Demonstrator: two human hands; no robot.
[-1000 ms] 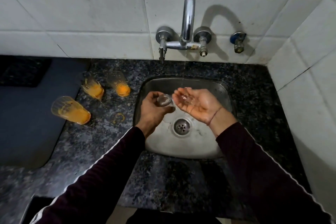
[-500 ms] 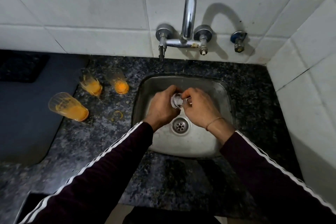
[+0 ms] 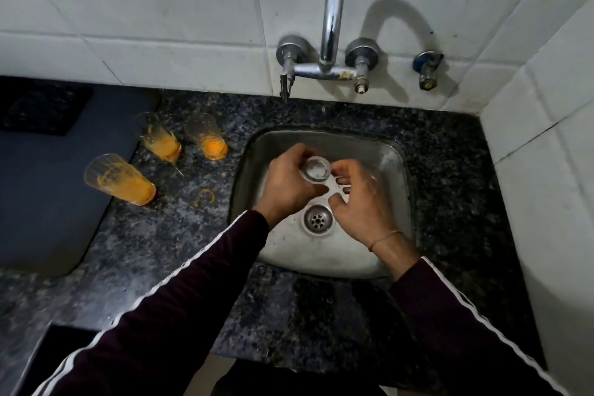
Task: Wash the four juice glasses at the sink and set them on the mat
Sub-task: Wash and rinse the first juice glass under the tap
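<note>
My left hand (image 3: 284, 188) grips a clear juice glass (image 3: 315, 170) over the steel sink (image 3: 400, 167), its base turned up toward me. My right hand (image 3: 361, 206) is blurred just right of it, fingers loosely curled, the fingertips brushing the glass. Three more glasses smeared with orange juice stand left of the sink: one (image 3: 120, 178) at the edge of the dark mat (image 3: 48, 196), two (image 3: 162, 143) (image 3: 207, 137) on the granite counter behind it.
The chrome tap (image 3: 332, 16) arches from the tiled wall above the sink. The drain (image 3: 318, 220) lies below my hands. An orange juice ring (image 3: 205, 198) marks the counter. A tiled side wall (image 3: 546, 170) closes the right.
My right hand turned over from an open upturned palm and came onto the glass. My left hand tipped the glass so its base faces up. The dirty glasses have not moved.
</note>
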